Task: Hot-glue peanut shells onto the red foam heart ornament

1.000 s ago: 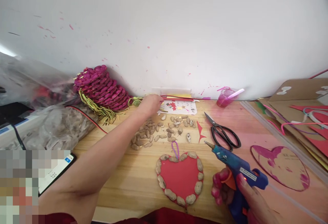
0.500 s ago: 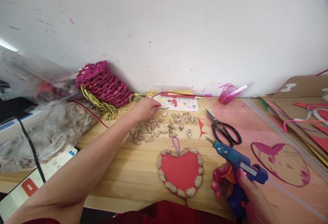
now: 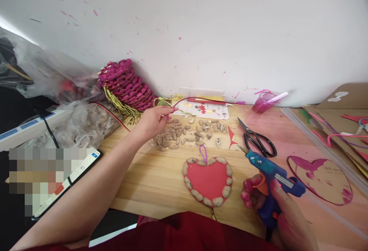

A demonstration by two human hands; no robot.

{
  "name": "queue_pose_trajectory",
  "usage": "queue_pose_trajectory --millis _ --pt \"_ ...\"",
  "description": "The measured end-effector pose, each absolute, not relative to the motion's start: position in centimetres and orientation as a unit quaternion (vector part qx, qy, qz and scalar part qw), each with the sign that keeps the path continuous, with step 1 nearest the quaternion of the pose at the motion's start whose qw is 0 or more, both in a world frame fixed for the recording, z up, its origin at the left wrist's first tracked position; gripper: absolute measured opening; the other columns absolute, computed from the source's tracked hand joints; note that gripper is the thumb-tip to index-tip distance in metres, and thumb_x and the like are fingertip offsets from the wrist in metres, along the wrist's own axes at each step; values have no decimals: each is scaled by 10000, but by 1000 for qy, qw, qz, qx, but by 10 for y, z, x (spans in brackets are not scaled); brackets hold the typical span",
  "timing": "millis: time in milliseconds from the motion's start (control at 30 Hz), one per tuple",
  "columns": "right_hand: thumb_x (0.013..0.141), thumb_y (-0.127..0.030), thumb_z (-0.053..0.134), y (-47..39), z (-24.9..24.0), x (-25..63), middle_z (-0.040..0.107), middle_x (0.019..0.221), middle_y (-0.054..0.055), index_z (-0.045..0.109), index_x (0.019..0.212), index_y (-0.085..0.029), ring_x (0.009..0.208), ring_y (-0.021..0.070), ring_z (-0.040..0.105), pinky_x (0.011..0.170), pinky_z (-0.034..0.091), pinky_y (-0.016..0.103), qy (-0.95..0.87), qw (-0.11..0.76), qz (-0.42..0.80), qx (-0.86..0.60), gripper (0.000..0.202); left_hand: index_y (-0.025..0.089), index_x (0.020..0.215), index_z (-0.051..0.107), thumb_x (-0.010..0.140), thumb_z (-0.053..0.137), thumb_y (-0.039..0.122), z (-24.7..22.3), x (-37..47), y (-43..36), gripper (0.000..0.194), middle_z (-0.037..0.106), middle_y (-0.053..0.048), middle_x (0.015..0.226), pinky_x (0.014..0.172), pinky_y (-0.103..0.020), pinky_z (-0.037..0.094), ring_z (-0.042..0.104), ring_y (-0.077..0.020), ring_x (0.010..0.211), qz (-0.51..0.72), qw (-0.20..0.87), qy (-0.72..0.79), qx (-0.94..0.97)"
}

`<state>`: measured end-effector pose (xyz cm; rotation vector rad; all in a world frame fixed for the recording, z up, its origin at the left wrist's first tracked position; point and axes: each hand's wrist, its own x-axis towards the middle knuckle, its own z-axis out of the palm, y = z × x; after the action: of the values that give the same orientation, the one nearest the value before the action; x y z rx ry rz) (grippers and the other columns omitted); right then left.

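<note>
Lower right: my right hand wraps the glue gun, nozzle angled up, presumably sparing the worktop drips. Lower centre: red heart, face up, peanut-rimmed. Beyond: loose peanuts, likely spread for easy picking. Left hand beside them, fingers extended; pinch unclear.

Bright, mostly even light, seemingly from upper left; wide-angle stretching warps the edges.

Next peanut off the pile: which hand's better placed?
Likely left: the left hand is beside the loose peanuts, though its grasp is unclear; the right hand holds the glue gun.
</note>
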<state>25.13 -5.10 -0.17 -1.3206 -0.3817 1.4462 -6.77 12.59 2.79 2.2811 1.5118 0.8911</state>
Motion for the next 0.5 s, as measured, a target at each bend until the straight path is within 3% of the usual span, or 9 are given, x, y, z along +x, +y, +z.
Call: queue_pose_trajectory --millis 100,233,500 --pt "593 -552 858 -55 -2 249 655 680 17 724 710 -251 613 196 663 502 570 274 -147 554 606 -551 349 187 927 775 907 514 353 34 -64 122 309 782 -43 939 737 -267 484 692 -184 825 293 135 541 777" --pt "734 -483 794 -59 -1 245 685 760 7 714 794 -237 625 181 656 617 612 318 -135 576 607 -531 265 195 701 735 924 500 479 47 -58 119 431 708 -3 619 558 -269 391 611 -152 567 250 147 574 766" --pt "755 -478 777 -60 -8 250 702 750 30 738 813 -246 622 168 659 571 601 230 -148 569 610 -531 242 203 707 712 917 449 297 47 -64 129 350 749 -14 758 681 -275 425 661 -182 740 257 85 591 760"
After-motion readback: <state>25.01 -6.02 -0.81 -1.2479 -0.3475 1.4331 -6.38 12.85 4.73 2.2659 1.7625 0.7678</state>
